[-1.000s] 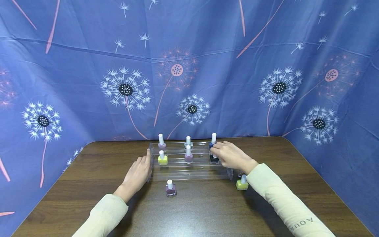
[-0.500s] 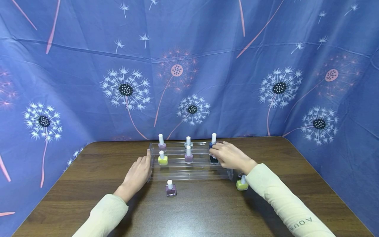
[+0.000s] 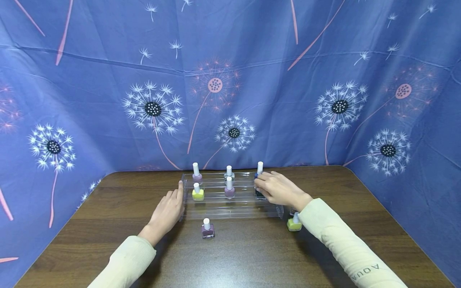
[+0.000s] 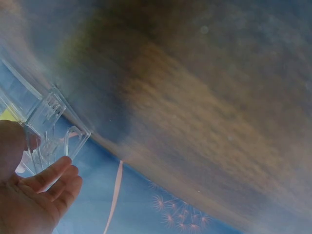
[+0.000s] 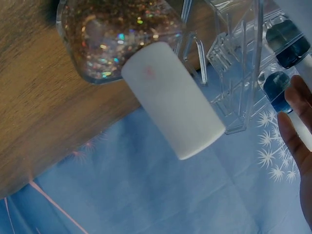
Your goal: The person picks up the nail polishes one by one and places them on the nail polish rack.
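A clear tiered rack (image 3: 216, 212) holds several nail polish bottles with white caps. My left hand (image 3: 167, 212) rests against the rack's left end; in the left wrist view its fingers (image 4: 61, 187) look fairly straight beside the clear end panel. At the middle tier's right, my right hand (image 3: 282, 189) holds a dark nail polish bottle (image 3: 259, 195) by the cap, which the fingers mostly hide. Directly behind stands a blue bottle (image 3: 260, 168). The right wrist view shows the fingers (image 5: 292, 136) close to both dark bottles.
On the wooden table (image 3: 245, 256), a purple bottle (image 3: 207, 231) stands before the rack. A yellow-green bottle (image 3: 294, 225) and a glitter bottle (image 5: 122, 39) are near the right wrist. The rack also carries yellow (image 3: 198, 195), lilac (image 3: 229, 191) and other bottles. A blue cloth (image 3: 273, 100) hangs behind.
My right fingers have shifted slightly left and now cover more of the dark bottle's cap. The left hand, the rack and the other bottles have not visibly moved.
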{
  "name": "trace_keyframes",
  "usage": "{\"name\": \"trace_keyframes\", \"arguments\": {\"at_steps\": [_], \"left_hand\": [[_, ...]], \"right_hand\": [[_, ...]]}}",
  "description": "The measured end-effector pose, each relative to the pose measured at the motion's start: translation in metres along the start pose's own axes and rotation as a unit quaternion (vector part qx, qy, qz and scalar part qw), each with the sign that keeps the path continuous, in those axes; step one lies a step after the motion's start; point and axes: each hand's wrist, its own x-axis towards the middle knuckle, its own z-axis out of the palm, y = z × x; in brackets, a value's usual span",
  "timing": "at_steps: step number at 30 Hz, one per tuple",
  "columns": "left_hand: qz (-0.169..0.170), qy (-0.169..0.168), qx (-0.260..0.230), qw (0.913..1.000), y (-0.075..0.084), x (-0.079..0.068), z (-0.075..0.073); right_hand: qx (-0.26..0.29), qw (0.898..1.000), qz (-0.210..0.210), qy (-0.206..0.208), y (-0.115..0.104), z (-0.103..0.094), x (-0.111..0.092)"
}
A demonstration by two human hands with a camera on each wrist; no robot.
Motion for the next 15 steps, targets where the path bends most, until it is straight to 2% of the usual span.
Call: {"name": "trace_keyframes", "arguments": {"at_steps": [15], "left_hand": [[0.003, -0.003, 0.0, 1.0, -0.0008, -0.0002, 0.0003]], "right_hand": [[-0.014, 1.0, -0.002, 0.009, -0.003, -0.0096, 0.0068]]}}
